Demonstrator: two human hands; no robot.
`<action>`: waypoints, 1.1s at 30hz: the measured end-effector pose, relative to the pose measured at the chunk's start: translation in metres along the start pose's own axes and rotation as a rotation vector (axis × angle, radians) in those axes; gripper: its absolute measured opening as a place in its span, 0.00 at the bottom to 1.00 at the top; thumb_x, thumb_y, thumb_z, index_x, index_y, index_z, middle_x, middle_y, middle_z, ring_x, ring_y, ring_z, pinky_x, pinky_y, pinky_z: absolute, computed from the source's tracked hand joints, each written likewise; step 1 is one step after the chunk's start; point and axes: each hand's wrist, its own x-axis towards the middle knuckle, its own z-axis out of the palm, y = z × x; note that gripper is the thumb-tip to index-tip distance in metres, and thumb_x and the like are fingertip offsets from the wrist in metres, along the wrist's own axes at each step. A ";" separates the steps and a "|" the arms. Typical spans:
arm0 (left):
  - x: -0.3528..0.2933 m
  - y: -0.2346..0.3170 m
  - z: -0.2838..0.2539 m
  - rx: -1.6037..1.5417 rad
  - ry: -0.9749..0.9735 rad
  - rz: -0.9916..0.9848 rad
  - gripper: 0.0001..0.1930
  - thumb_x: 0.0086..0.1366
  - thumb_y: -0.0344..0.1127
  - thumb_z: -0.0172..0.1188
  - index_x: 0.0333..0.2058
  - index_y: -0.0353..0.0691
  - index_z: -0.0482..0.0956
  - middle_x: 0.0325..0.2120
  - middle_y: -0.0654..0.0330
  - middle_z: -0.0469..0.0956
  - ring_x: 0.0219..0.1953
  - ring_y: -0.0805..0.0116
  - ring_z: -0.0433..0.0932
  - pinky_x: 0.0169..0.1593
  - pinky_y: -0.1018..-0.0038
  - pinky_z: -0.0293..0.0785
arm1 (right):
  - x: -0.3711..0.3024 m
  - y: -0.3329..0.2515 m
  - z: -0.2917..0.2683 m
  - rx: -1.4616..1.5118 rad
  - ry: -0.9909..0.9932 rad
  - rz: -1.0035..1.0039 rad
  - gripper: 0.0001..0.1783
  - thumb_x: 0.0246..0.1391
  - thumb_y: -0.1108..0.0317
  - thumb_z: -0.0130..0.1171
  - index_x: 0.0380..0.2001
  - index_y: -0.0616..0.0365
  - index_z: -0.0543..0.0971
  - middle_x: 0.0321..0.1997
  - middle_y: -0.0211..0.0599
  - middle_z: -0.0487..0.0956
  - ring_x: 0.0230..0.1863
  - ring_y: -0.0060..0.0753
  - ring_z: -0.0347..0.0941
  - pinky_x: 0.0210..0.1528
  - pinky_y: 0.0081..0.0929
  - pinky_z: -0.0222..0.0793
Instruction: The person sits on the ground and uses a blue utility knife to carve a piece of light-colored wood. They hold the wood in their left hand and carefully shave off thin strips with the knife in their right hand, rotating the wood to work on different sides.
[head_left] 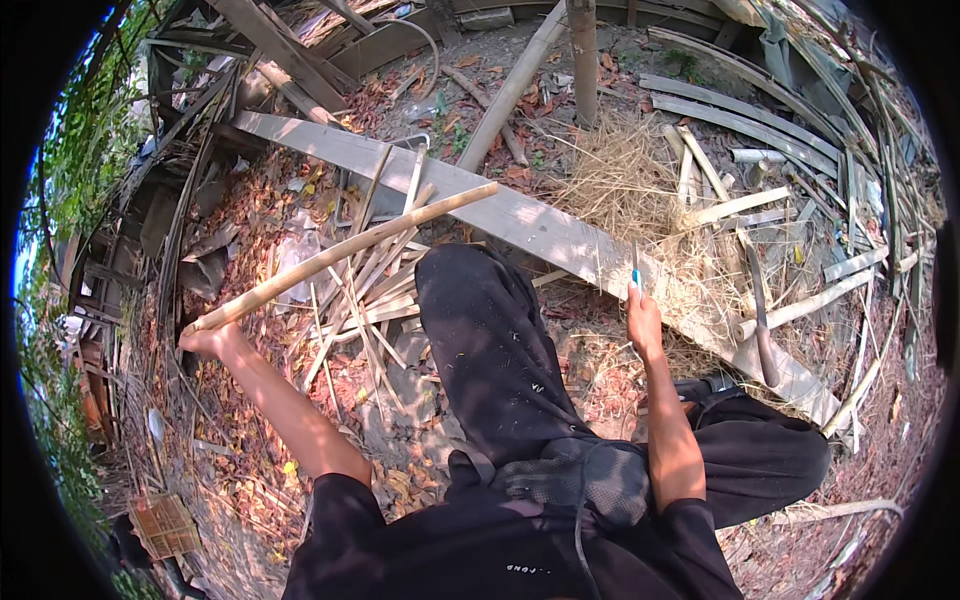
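My left hand (208,341), out to the left, grips the lower end of a long, slightly bent bamboo pole (345,247). The pole slants up and right, its far end over the grey wooden plank (530,222). My right hand (643,318) is closed around a small blue-handled knife (636,277), its thin blade pointing away from me, above the plank and wood shavings (690,290). To the right, a machete (765,340) with a brown handle lies across the plank. A heap of split bamboo strips (375,295) lies under the pole, left of my knee.
An upright post (583,65) and a leaning pole (515,85) stand at the far side. Cut bamboo pieces (735,205) and straw (615,180) lie beyond the plank. Stacked boards and sticks edge both sides. A wire basket (163,526) sits at lower left.
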 end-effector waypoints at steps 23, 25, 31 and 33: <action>-0.120 -0.129 0.036 0.822 -1.304 0.650 0.37 0.62 0.69 0.34 0.52 0.37 0.54 0.47 0.49 0.65 0.56 0.57 0.59 0.59 0.54 0.53 | 0.000 -0.024 -0.015 -0.143 -0.203 -0.036 0.37 0.59 0.38 0.36 0.25 0.66 0.74 0.20 0.53 0.73 0.27 0.53 0.71 0.35 0.42 0.64; -0.146 -0.152 0.031 1.058 -1.417 0.692 0.39 0.63 0.69 0.32 0.56 0.39 0.53 0.53 0.46 0.62 0.60 0.54 0.55 0.61 0.53 0.44 | -0.003 -0.059 -0.051 -0.225 -0.269 -0.054 0.37 0.58 0.37 0.36 0.28 0.65 0.74 0.20 0.52 0.72 0.26 0.49 0.70 0.35 0.42 0.64; -0.226 -0.165 0.088 0.830 -1.620 0.519 0.29 0.67 0.56 0.45 0.55 0.40 0.55 0.49 0.48 0.69 0.52 0.55 0.68 0.56 0.60 0.59 | 0.000 -0.142 -0.212 -0.653 -0.256 -0.119 0.34 0.59 0.39 0.40 0.50 0.59 0.73 0.37 0.58 0.77 0.46 0.54 0.72 0.48 0.43 0.64; -0.263 -0.165 0.108 0.760 -1.903 0.404 0.24 0.66 0.47 0.52 0.52 0.38 0.58 0.45 0.49 0.72 0.50 0.58 0.71 0.54 0.63 0.64 | -0.009 -0.148 -0.262 -0.728 -0.084 -0.133 0.35 0.59 0.38 0.39 0.47 0.61 0.75 0.33 0.53 0.78 0.41 0.50 0.74 0.46 0.43 0.65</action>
